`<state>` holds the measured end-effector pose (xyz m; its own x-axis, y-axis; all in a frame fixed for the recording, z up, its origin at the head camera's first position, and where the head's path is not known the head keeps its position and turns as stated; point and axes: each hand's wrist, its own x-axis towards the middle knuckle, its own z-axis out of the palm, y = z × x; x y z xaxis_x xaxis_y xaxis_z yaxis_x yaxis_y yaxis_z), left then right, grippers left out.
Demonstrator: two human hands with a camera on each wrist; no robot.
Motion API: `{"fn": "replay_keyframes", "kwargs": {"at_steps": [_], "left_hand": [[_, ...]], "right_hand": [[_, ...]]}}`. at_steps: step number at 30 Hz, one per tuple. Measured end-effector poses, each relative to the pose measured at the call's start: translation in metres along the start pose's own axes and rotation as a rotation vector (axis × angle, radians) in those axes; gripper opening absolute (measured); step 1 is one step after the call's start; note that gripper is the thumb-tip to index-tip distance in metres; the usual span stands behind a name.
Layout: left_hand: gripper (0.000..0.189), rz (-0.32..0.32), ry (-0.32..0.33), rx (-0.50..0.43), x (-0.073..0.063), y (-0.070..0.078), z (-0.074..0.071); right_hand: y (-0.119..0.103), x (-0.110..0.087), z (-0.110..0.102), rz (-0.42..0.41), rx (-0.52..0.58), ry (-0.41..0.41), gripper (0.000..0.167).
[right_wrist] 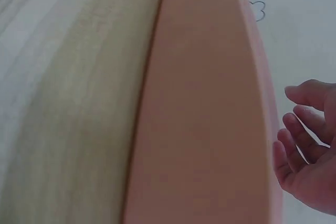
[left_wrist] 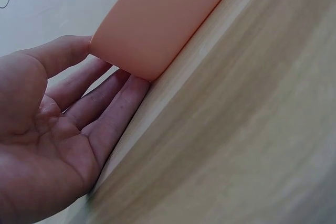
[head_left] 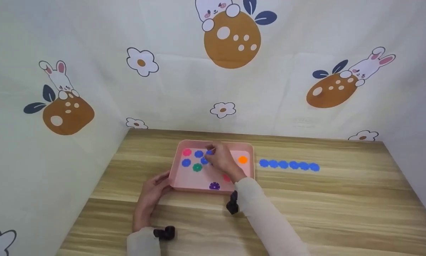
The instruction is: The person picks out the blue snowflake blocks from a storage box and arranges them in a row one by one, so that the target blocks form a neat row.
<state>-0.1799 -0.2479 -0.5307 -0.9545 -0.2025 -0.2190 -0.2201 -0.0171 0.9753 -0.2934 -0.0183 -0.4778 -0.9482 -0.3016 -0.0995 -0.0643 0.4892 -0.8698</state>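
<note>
A shallow pink tray (head_left: pixel 195 181) holds several small flower-shaped plastic discs. Among them are blue discs (head_left: pixel 186 163), a green disc (head_left: pixel 197 167), an orange disc (head_left: pixel 242 160) and a purple disc (head_left: pixel 214 186). My left hand (head_left: pixel 153 192) rests against the tray's left end from outside. In the left wrist view its thumb touches the rim, and the fingertips are partly hidden behind the wall. Over the tray, my right hand (head_left: pixel 220 159) hovers by the blue discs, covering some. Its fingers bend loosely in the right wrist view, with nothing visible between them.
To the right of the tray, several blue discs (head_left: pixel 284 164) lie in a row on the wooden table (head_left: pixel 340 199). A pale printed cloth (head_left: pixel 184 89) hangs behind and at both sides. Black wrist mounts (head_left: pixel 232 203) sit on both sleeves.
</note>
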Motion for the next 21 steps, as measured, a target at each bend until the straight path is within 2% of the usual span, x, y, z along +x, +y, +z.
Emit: {"fn": "replay_keyframes", "kwargs": {"at_steps": [4,9,21], "left_hand": [[0.041,0.014,-0.006,0.003,0.001,0.001,0.000],[0.042,0.006,-0.001,0.027,0.001,0.002,0.001],[0.043,-0.024,0.003,0.034,0.001,0.002,0.000]], "right_hand": [[0.003,0.002,0.008,-0.013,-0.018,0.026,0.036],[0.011,0.003,0.008,0.015,0.014,0.041,0.036],[0.011,0.009,0.003,-0.024,-0.031,-0.004,0.035]]}}
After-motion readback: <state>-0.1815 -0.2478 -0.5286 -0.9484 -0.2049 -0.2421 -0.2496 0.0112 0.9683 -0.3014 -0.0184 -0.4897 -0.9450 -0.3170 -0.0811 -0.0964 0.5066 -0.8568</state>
